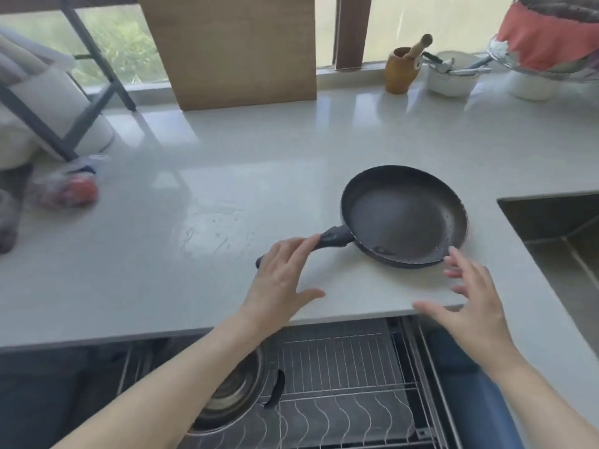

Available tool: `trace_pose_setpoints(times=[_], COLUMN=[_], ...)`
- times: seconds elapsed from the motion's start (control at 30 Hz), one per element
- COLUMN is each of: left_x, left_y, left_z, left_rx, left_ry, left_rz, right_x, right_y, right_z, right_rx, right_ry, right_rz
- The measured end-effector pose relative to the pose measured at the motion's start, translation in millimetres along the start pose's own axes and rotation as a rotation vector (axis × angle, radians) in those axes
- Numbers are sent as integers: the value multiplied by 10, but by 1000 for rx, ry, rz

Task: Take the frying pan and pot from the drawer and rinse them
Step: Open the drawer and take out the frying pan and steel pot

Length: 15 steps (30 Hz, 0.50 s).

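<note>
The pot (227,393) sits in the open drawer (340,377) below the tabletop's (194,176) near edge, on the left of the wire rack and half hidden under my left forearm. It looks like steel, so I judge it stiff and fairly heavy. Its dark handle (275,388) points right and is the natural place to grip, with a second hand under the rim if it proves weighty.

My left hand (278,280) lies over the pan's handle (334,239), fingers straight and spread, not curled round it. Whether they actually touch the handle I cannot tell.

The pan (405,215) rests flat on the tabletop near its near edge, handle toward the left. A few droplets show inside, so I expect the coating to be slick. It should be rigid and moderately light, front-heavy when lifted by the handle alone.

My right hand (470,306) hovers open by the pan's near-right rim, holding nothing.

The sink (551,222) opens at the right edge, close by for rinsing.
</note>
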<state>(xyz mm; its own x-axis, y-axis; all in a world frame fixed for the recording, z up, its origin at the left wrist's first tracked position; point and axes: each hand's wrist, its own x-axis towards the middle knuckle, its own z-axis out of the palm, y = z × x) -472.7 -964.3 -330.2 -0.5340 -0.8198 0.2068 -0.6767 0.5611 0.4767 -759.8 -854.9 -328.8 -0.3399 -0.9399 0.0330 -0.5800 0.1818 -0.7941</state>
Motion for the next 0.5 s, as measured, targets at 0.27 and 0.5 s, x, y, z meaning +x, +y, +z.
trace_pose_setpoints(times=[0.27, 0.5], left_x=[-2310, -3066], left_y=[-1132, -2052], left_z=[-239, -194], left_rx=[141, 111], left_ry=[-394, -508], left_rz=[-352, -699], right_x=[-1157, -1307], right_y=[-22, 96], right_z=[1499, 2653], right_rx=[-106, -342], right_ry=[-608, -792], right_rz=[55, 142])
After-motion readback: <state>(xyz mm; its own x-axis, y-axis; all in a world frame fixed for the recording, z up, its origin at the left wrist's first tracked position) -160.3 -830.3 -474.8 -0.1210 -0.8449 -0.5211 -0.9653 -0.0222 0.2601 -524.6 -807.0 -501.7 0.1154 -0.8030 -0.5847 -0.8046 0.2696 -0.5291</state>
